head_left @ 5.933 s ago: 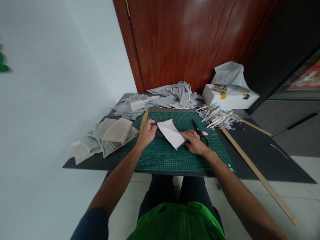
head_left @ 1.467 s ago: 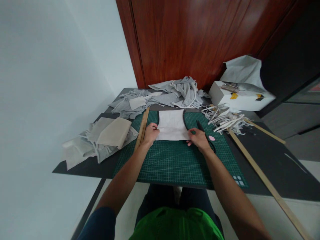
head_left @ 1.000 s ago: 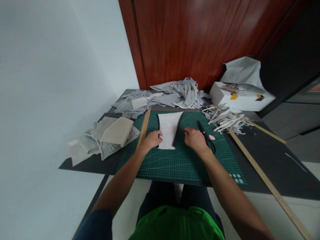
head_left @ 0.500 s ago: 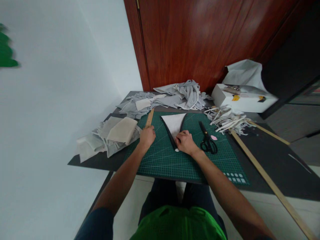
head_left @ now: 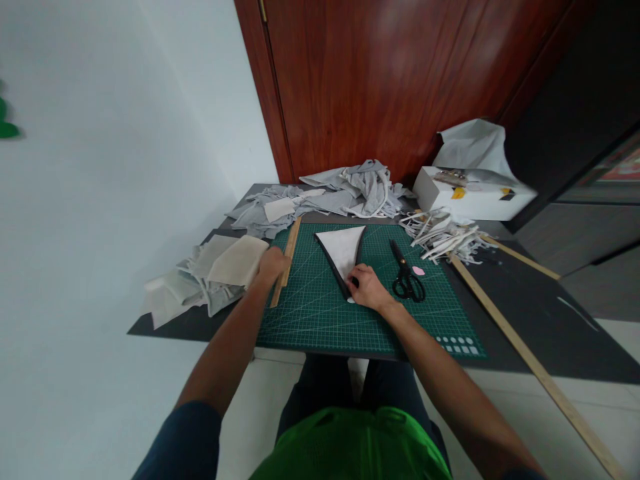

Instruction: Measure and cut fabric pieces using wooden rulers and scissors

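Folded fabric piece [head_left: 341, 250]: thin, limp, light | right hand [head_left: 367, 288] pressing its near tip flat | left hand [head_left: 273, 261] on wooden ruler [head_left: 286, 257], grip unclear | best pinched at folded edge.

Green grid mat [head_left: 380, 313], white/black-edged fabric [head_left: 343, 248], black scissors [head_left: 406, 280].

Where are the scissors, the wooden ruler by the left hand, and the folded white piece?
scissors [head_left: 407, 285], head view, handle loops.
wooden ruler [head_left: 291, 244], head view, upper half.
folded white piece [head_left: 343, 245], head view, white middle.
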### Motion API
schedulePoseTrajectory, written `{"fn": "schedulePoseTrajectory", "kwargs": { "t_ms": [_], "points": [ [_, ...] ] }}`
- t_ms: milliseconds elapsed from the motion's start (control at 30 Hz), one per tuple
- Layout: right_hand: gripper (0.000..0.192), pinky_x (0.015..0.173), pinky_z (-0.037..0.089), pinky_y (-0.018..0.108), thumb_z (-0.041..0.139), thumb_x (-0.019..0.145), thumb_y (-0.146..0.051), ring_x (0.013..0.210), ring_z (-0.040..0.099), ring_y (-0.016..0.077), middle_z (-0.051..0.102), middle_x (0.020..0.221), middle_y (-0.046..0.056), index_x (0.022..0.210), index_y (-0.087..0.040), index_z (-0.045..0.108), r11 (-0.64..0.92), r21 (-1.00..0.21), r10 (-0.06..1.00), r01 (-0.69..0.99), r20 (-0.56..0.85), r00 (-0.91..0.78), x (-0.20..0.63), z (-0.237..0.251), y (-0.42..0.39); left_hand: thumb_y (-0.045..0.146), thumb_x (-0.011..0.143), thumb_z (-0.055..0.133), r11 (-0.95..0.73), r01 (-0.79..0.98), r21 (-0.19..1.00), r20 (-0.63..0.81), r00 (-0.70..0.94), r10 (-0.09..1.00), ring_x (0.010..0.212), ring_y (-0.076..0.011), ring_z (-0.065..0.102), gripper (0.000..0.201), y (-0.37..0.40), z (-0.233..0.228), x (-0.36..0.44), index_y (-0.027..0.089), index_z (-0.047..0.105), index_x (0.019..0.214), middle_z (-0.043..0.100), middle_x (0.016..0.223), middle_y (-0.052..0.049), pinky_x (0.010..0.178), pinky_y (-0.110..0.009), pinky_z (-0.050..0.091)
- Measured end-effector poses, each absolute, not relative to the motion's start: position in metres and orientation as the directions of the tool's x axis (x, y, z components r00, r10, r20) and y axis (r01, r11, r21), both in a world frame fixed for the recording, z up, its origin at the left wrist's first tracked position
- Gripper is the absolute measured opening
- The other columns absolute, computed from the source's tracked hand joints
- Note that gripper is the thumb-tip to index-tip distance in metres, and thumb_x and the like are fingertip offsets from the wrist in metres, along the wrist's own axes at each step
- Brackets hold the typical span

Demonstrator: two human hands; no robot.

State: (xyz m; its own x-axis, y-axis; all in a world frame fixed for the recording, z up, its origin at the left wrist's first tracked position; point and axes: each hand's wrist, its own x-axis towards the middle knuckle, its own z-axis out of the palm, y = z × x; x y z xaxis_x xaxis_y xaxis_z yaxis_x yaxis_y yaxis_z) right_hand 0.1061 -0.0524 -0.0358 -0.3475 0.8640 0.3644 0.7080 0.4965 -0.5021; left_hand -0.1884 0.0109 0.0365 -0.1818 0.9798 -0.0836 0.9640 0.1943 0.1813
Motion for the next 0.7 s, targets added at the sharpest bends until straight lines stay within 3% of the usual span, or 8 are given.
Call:
{"fn": "schedulePoseTrajectory", "kwargs": {
  "t_ms": [100,200,300,367,433,500,600,700],
  "points": [
    [0.011,0.101,0.049,0.038,0.064,0.088,-0.014,0.103,0.062,0.0236,0.067,0.103,0.012,0.095,-0.016,0.072,0.471,-0.55,0.88,0.69,0.343,-0.327,0.108,-0.037,-0.052,0.025,0.09,0.055,0.233,0.965,0.125,-0.075,-0.224,0.972,0.112,-0.035,0.072,0.033,0.014,0.044,-0.194,0.008,0.076,0.108,0.075,0.115,-0.026,0.084,-0.033,0.054],
    [0.011,0.101,0.051,0.035,0.065,0.088,-0.013,0.103,0.063,0.0223,0.066,0.105,0.011,0.095,-0.016,0.073,0.451,-0.579,0.891,0.679,0.328,-0.312,0.109,-0.037,-0.053,0.024,0.091,0.052,0.259,0.951,0.17,0.001,-0.263,0.965,0.112,-0.0358,0.072,0.034,0.013,0.052,-0.194,0.007,0.076,0.108,0.074,0.117,-0.027,0.086,-0.036,0.054],
    [0.011,0.101,0.052,0.033,0.065,0.089,-0.013,0.101,0.065,0.021,0.066,0.106,0.012,0.093,-0.015,0.074,0.44,-0.589,0.897,0.678,0.318,-0.305,0.11,-0.035,-0.054,0.025,0.089,0.053,0.213,0.924,0.316,0.054,-0.242,0.969,0.109,-0.0341,0.072,0.029,0.01,0.061,-0.182,0.01,0.077,0.096,0.076,0.111,-0.024,0.086,-0.035,0.053],
    [0.012,0.1,0.052,0.032,0.063,0.09,-0.012,0.099,0.065,0.0205,0.066,0.105,0.012,0.092,-0.015,0.075,0.44,-0.584,0.898,0.683,0.311,-0.312,0.11,-0.033,-0.055,0.023,0.086,0.056,0.175,0.844,0.508,0.042,-0.227,0.973,0.101,-0.0299,0.073,0.021,0.007,0.062,-0.165,0.012,0.074,0.085,0.078,0.101,-0.019,0.08,-0.032,0.053],
    [0.015,0.098,0.052,0.031,0.061,0.091,-0.011,0.098,0.065,0.0199,0.066,0.104,0.011,0.089,-0.015,0.075,0.445,-0.568,0.895,0.692,0.3,-0.329,0.11,-0.03,-0.056,0.022,0.085,0.056,0.177,0.596,0.783,-0.072,-0.195,0.978,0.083,-0.0244,0.073,0.017,0.002,0.058,-0.14,0.014,0.069,0.077,0.076,0.085,-0.014,0.068,-0.028,0.052],
    [0.02,0.097,0.052,0.03,0.058,0.092,-0.01,0.098,0.065,0.0193,0.067,0.101,0.011,0.084,-0.016,0.075,0.447,-0.55,0.894,0.706,0.287,-0.343,0.11,-0.026,-0.057,0.019,0.083,0.055,0.235,0.232,0.944,-0.219,-0.093,0.971,0.069,-0.0203,0.07,0.015,-0.002,0.049,-0.11,0.014,0.066,0.075,0.072,0.076,-0.011,0.061,-0.026,0.052],
    [0.025,0.096,0.051,0.028,0.055,0.094,-0.009,0.098,0.066,0.0188,0.069,0.099,0.011,0.079,-0.016,0.073,0.443,-0.532,0.896,0.722,0.269,-0.353,0.112,-0.022,-0.06,0.01,0.079,0.053,0.383,-0.185,0.905,-0.373,0.086,0.924,0.066,-0.0183,0.069,0.012,-0.009,0.03,-0.067,0.011,0.064,0.074,0.07,0.071,-0.011,0.066,-0.027,0.057],
    [0.025,0.095,0.05,0.026,0.054,0.095,-0.01,0.097,0.067,0.0178,0.072,0.101,0.01,0.081,-0.017,0.074,0.444,-0.523,0.896,0.728,0.249,-0.368,0.118,-0.018,-0.063,0.005,0.072,0.053,0.397,-0.363,0.843,-0.405,0.056,0.913,0.063,-0.0159,0.066,0.011,-0.013,0.013,-0.04,0.012,0.061,0.07,0.066,0.067,-0.007,0.068,-0.028,0.057]
  ]
}}
